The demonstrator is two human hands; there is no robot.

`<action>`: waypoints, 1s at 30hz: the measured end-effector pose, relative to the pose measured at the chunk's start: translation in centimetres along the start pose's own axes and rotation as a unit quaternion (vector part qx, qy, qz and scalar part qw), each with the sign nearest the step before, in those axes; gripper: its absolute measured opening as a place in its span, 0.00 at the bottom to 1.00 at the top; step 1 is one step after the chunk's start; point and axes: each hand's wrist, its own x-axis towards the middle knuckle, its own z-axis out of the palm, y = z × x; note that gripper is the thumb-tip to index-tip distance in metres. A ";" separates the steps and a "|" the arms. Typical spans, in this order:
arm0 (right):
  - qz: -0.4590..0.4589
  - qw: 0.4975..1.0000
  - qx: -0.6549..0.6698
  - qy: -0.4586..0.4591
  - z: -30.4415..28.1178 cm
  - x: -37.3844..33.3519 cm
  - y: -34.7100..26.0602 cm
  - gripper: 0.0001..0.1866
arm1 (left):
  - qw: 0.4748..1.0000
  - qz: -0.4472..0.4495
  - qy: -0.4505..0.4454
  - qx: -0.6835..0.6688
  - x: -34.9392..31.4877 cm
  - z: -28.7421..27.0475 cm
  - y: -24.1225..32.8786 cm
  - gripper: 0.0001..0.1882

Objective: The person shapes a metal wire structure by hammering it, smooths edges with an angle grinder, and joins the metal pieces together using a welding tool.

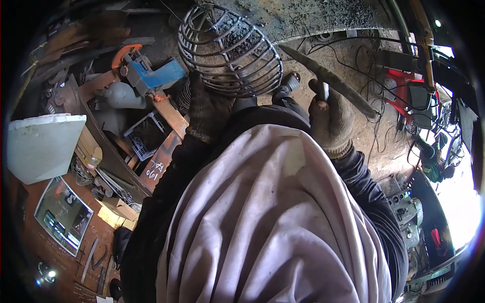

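A rounded cage of bent metal bars stands in front of me, its ribs ringed one above another. At its lower left side my left hand, in a dark work glove, is closed on the bars; its fingers are partly hidden in shadow. My right hand, in a worn grey-brown glove, is closed around the short metal handle of a chipping hammer. The hammer's long dark head slants across above the fist, its pointed end near the cage's right side but apart from it.
A blue and orange machine stands to the left, with a plastic crate below it. At far left are a white slab and a mirror. Cables trail over the floor toward a red machine on the right.
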 end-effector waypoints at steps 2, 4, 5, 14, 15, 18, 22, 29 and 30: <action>-0.050 0.998 -0.037 -0.001 -0.4 0.6 -0.5 0.18 | 0.952 0.061 -0.025 0.299 -0.1 0.2 0.0 0.31; 0.160 0.962 -0.132 -0.179 -1.2 0.3 -0.4 0.19 | 0.949 -0.099 0.107 -0.278 0.0 1.0 0.1 0.35; 0.084 0.986 -0.110 -0.090 -0.4 -0.2 0.0 0.16 | 0.950 -0.099 0.107 -0.277 0.1 0.7 0.0 0.35; 0.061 0.987 -0.115 -0.099 -0.2 -0.1 1.2 0.16 | 0.951 -0.077 0.111 -0.278 0.3 1.1 -0.3 0.37; 0.051 0.993 -0.082 -0.060 -0.2 -0.4 1.4 0.16 | 0.954 -0.077 0.106 -0.271 0.4 1.2 -0.2 0.37; 0.030 1.000 -0.004 -0.002 -0.3 -0.3 1.0 0.19 | 0.942 -0.083 0.060 -0.319 0.5 0.6 -0.5 0.36; 0.057 0.998 0.024 -0.013 -0.6 -1.3 1.1 0.21 | 0.862 -0.103 -0.092 -0.488 0.7 -1.0 -1.5 0.32; -0.025 0.998 -0.045 -0.032 -1.0 -0.7 0.7 0.17 | 0.947 -0.082 0.048 -0.308 0.6 1.9 0.3 0.33; -0.010 0.998 -0.045 -0.033 -0.9 -0.7 0.7 0.17 | 0.939 -0.088 0.066 -0.325 0.6 2.2 0.6 0.33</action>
